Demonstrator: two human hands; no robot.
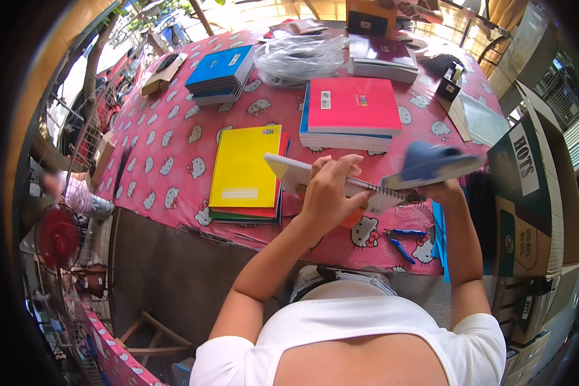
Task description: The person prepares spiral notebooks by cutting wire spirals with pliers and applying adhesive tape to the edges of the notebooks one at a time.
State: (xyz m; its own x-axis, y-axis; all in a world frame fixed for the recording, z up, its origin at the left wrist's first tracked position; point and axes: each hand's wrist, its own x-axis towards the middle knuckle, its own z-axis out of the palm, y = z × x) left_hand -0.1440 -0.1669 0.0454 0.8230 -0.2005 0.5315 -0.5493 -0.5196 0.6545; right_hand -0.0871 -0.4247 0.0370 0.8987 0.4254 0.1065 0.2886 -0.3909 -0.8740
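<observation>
My left hand is closed around a spiral notebook, thumb on the near side and fingers over its top. The notebook is tilted up off the table, with its dark wire coil toward my right. In my right hand is a blue slide sandal, raised just above the coil end of the notebook. Part of my right hand's grip is hidden under the sandal. Below the notebook, blue-handled nippers lie on the table. A bit of orange cover shows under the notebook.
The pink patterned table bears stacks of yellow notebooks, red ones, blue ones and maroon ones. Clear plastic bags lie behind. A large cardboard box stands right, beside black coils. Another person's hand shows far back.
</observation>
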